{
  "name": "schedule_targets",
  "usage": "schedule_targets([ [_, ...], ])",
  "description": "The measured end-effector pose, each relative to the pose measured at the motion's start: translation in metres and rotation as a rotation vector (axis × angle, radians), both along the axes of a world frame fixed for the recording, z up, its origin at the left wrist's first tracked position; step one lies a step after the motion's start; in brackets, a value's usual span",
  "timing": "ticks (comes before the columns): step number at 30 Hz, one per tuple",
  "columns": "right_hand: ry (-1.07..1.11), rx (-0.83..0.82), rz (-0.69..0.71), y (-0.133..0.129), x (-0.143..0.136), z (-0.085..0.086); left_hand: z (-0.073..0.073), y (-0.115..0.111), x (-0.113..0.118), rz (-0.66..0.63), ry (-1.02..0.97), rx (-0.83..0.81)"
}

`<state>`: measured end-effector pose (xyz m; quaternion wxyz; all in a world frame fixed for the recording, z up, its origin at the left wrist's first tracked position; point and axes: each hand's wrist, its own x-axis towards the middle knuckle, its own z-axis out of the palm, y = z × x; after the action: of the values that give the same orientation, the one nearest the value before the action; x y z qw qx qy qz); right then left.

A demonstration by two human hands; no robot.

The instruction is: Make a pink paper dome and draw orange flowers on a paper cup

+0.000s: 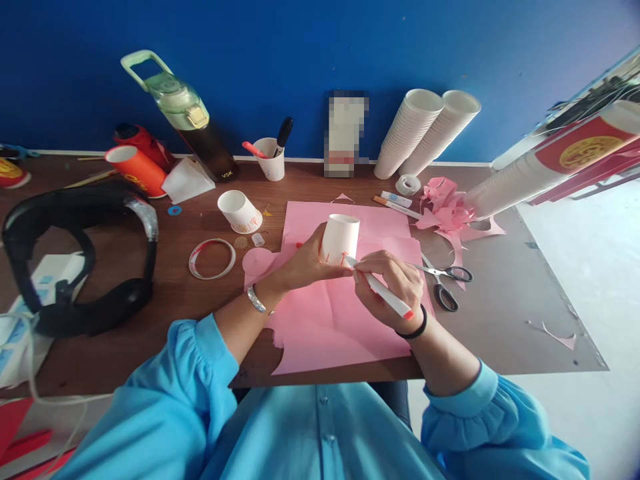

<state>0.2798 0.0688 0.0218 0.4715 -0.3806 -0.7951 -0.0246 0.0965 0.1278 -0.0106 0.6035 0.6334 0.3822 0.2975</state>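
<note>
A white paper cup (342, 235) with small red marks near its lower edge is held tilted in my left hand (313, 259), fingers wrapped round its side. My right hand (393, 283) grips a white marker (384, 295) with a red end, and its tip meets the cup by the red marks. Beneath both hands lie sheets of pink paper (320, 333), cut along some edges. Just right of my right hand rest scissors (443, 280) with black handles. Another white paper cup (239, 212), with orange-red marks round its rim, lies tilted to the left.
Behind stand a cup of pens (273, 163), a tall bottle (193, 120) and stacks of paper cups (410, 133). Pink paper scraps (447, 207), markers (396, 200) and a tape roll (409, 185) lie to the right. At left are a black padded band (145, 267) and a ring (212, 259).
</note>
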Motion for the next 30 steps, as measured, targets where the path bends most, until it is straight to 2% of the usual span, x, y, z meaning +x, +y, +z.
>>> schedule_targets([
  [20,0.011,-0.035,0.059,0.0016,0.0008,-0.0015,-0.0053,0.0024,0.0002,-0.014,-0.048,0.017],
  [30,0.009,-0.039,0.059,0.0015,0.0015,0.0001,0.0001,0.0018,-0.0015,0.009,0.017,-0.018],
])
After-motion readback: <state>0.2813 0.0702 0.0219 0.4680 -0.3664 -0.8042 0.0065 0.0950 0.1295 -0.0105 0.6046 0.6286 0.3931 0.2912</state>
